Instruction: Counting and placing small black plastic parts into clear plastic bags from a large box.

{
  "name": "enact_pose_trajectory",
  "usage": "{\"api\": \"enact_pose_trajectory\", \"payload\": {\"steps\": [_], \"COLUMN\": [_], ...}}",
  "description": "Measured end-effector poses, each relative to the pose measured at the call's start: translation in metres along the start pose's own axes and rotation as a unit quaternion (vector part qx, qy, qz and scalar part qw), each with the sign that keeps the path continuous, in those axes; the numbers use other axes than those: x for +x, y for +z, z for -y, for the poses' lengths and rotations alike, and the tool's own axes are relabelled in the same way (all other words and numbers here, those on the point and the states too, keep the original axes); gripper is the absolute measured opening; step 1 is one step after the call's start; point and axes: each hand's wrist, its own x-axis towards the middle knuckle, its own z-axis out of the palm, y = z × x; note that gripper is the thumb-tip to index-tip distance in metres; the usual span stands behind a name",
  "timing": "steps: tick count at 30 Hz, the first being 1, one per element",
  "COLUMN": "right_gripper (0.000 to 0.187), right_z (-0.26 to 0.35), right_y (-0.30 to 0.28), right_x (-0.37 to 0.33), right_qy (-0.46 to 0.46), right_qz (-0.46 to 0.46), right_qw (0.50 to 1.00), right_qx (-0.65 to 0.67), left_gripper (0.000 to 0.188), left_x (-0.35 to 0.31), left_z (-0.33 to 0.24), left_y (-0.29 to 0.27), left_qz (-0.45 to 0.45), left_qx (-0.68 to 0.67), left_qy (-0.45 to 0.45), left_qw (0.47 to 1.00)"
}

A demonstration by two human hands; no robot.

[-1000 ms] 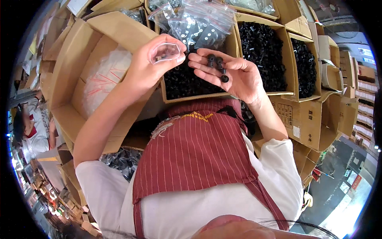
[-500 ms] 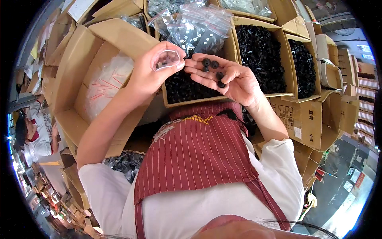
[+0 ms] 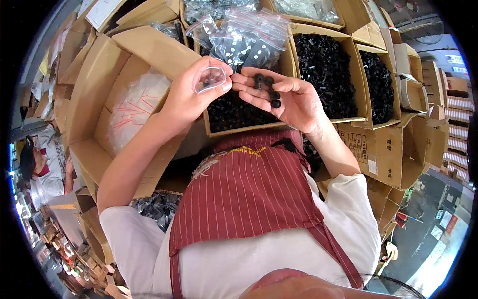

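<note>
My left hand (image 3: 188, 94) is closed round a small clear plastic bag (image 3: 211, 75), whose mouth gapes at the top. Whatever lies inside the bag is hard to make out. Close beside it, my right hand (image 3: 302, 105) is turned palm up, its fingertips near the left hand's fingers. Several small black knob-like parts (image 3: 274, 95) rest along its palm and fingers, with the thumb bent over beside them. Below both hands stands a cardboard box of loose black parts (image 3: 234, 112). Filled clear zip bags (image 3: 249, 40) lie heaped at its far side.
At the left, an open carton (image 3: 89, 112) contains clear bags with red strips (image 3: 134, 112). Boxes of small black pieces (image 3: 326, 70) and black rings (image 3: 377, 84) stand to the right. Another person (image 3: 47, 164) is at the far left, beyond the cartons.
The black parts have shifted a little in my right palm, and the right thumb has lifted slightly off them. My left hand and the bag have moved only slightly.
</note>
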Motion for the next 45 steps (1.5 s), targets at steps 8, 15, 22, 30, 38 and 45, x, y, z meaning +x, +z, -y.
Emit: {"api": "enact_pose_trajectory", "payload": {"steps": [8, 15, 22, 30, 38, 45], "right_gripper": [0.043, 0.039, 0.054, 0.040, 0.012, 0.010], "right_z": [0.000, -0.013, -0.032, -0.030, 0.009, 0.029], "right_y": [0.003, 0.045, 0.068, 0.076, 0.069, 0.011], "right_x": [0.007, 0.042, 0.059, 0.057, 0.035, 0.005], "right_qy": [-0.059, -0.165, -0.286, -0.273, -0.383, -0.267], "right_qz": [-0.011, 0.029, 0.062, 0.095, 0.148, -0.079], "right_qw": [0.997, 0.977, 0.884, 0.866, 0.444, 0.743], "right_qx": [-0.053, -0.131, -0.365, -0.408, -0.796, -0.608], "left_gripper": [0.029, 0.037, 0.032, 0.046, 0.035, 0.023], "left_x": [-0.002, -0.011, -0.014, -0.010, -0.016, -0.021], "left_z": [0.011, 0.015, 0.002, 0.006, -0.011, -0.065], "left_y": [0.000, 0.020, 0.024, 0.017, 0.008, -0.063], "left_qz": [0.016, 0.060, -0.033, -0.023, 0.059, -0.006], "left_qx": [0.001, -0.072, -0.076, -0.072, -0.071, 0.206], "left_qy": [0.008, -0.039, 0.085, 0.121, 0.077, 0.014], "left_qw": [1.000, 0.995, 0.993, 0.990, 0.993, 0.978]}}
